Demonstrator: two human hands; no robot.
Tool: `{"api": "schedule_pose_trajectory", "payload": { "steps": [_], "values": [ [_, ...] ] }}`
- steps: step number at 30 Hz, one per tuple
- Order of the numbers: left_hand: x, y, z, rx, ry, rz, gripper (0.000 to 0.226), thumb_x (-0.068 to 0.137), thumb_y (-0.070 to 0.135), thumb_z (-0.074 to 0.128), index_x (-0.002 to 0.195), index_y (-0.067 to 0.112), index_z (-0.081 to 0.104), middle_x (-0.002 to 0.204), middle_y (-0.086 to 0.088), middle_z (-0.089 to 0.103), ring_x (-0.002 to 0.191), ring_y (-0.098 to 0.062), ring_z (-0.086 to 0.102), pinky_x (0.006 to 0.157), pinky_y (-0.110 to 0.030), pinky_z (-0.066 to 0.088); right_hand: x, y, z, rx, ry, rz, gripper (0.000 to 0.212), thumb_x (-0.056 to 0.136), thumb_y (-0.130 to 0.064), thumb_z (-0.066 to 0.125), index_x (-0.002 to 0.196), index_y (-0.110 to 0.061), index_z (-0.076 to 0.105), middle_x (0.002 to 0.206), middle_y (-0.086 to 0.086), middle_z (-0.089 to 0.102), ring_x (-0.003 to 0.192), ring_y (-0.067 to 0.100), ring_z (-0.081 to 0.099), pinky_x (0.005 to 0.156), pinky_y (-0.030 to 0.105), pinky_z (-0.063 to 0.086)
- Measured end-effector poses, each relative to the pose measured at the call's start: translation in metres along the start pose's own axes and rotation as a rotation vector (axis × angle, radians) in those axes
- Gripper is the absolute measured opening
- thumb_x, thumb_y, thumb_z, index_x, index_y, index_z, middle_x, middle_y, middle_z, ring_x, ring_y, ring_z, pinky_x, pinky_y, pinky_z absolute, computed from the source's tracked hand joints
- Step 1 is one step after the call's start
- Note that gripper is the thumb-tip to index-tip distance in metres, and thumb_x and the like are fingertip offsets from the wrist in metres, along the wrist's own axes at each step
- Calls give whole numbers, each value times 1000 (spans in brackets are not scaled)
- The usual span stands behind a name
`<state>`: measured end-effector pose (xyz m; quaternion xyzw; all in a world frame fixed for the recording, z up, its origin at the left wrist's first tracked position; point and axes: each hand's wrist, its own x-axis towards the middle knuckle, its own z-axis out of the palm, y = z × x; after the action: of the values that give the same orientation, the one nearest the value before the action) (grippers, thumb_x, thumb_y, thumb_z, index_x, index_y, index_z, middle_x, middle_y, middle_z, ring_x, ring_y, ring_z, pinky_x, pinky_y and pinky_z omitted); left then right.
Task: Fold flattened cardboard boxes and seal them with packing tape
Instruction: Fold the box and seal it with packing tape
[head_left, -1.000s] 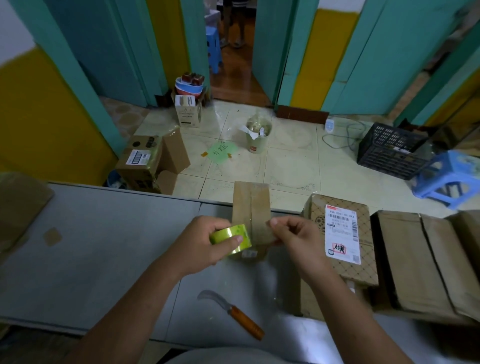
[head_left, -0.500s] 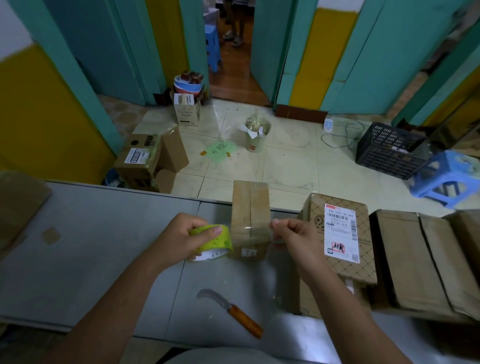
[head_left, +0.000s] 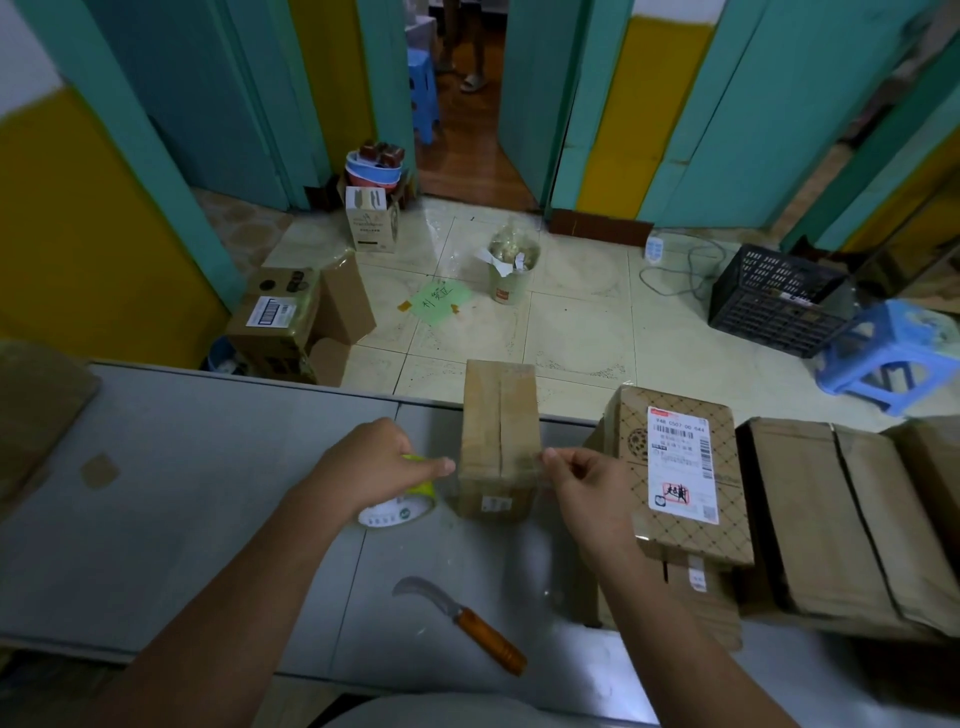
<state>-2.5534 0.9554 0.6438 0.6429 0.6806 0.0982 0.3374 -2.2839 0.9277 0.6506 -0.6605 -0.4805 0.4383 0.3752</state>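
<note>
1. We've got the small brown cardboard box (head_left: 496, 415) standing at the far edge of the grey table (head_left: 182, 493), right between our hands, centre seam facing up.
2. Our left hand (head_left: 371, 467) is curled round the yellow-green roll of clear packing tape (head_left: 402, 506), just left of the box and low over the table.
3. Our right hand (head_left: 589, 491) pinches the free end of the tape (head_left: 541, 458) between thumb and fingertip, just right of the box. The strip itself barely shows, so we can't tell if it's touching the cardboard.
4. Handling guess: the box looks light and probably empty, so it may well slide or tip when tape presses on it. The walls look stiff enough, but the seam flaps may give.
5. We'd steady it by the side walls, not the flaps. The tape is thin and sticky, so hold it taut by the end or it'll fold onto itself.
6. The curved knife with the orange wooden handle (head_left: 462, 616) lies near us for cutting.
</note>
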Motion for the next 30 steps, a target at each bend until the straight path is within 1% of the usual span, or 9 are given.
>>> {"api": "schedule_pose_trajectory", "payload": {
  "steps": [1, 4, 6, 8, 12, 16, 21, 25, 30],
  "values": [
    [2, 2, 0, 21, -9, -3, 74, 71, 83, 75, 50, 25, 33, 47, 8, 25, 44, -11, 30, 57, -32, 26, -1, 2, 1, 27, 27, 16, 24, 102, -21, 64, 84, -12, 78, 72, 5, 74, 68, 15, 70, 60, 19, 52],
    [5, 8, -4, 99, -13, 2, 74, 71, 84, 74, 55, 26, 30, 49, 9, 22, 45, -10, 26, 57, -31, 21, -10, 5, 8, 111, 129, 69, 21, 100, -15, 66, 84, -12, 79, 60, -7, 70, 55, -1, 62, 52, 11, 46],
    [6, 10, -6, 122, -11, 9, 73, 72, 83, 74, 57, 26, 31, 49, 8, 22, 45, -9, 26, 57, -31, 20, -15, 6, 12, 167, 180, 89, 20, 99, -13, 67, 84, -19, 78, 62, -11, 72, 59, -6, 64, 53, 8, 46],
    [7, 11, -6, 131, -8, 21, 72, 72, 84, 73, 56, 26, 33, 48, 7, 24, 44, -9, 27, 57, -31, 21, -14, 5, 13, 211, 224, 91, 21, 99, -12, 67, 85, -25, 75, 68, -9, 72, 64, -8, 66, 55, 7, 47],
    [12, 11, -3, 136, -22, 24, 73, 72, 84, 73, 55, 25, 33, 47, 7, 25, 43, -8, 28, 56, -31, 23, -6, 8, 18, 224, 288, 141, 11, 99, -12, 66, 103, -15, 76, 85, -6, 74, 78, -1, 67, 57, 4, 46],
    [16, 9, 1, 148, -16, 28, 73, 73, 84, 72, 54, 24, 33, 49, 6, 27, 42, -9, 30, 56, -30, 24, 0, 15, 24, 200, 310, 150, 13, 100, -13, 65, 106, -10, 76, 89, 0, 75, 86, 9, 70, 59, 5, 46],
    [21, 8, 6, 161, -21, 32, 72, 73, 84, 71, 54, 24, 36, 50, 6, 31, 44, -9, 33, 55, -29, 25, 4, 20, 25, 170, 322, 123, 12, 101, -7, 62, 102, -7, 74, 82, -3, 70, 75, 2, 63, 56, 3, 44],
    [25, 6, 10, 171, -22, 28, 71, 73, 85, 71, 54, 24, 39, 48, 6, 34, 45, -10, 38, 55, -28, 29, 8, 26, 27, 180, 307, 126, 12, 101, -6, 61, 99, -10, 72, 80, -5, 67, 74, 5, 61, 56, 2, 43],
    [26, 1, 17, 190, -1, 39, 70, 74, 85, 69, 59, 24, 39, 53, 6, 32, 50, -13, 37, 58, -30, 28, 11, 36, 32, 215, 308, 183, 13, 102, -6, 60, 107, -5, 72, 84, 2, 68, 74, 5, 61, 53, 4, 44]
  ]
}}
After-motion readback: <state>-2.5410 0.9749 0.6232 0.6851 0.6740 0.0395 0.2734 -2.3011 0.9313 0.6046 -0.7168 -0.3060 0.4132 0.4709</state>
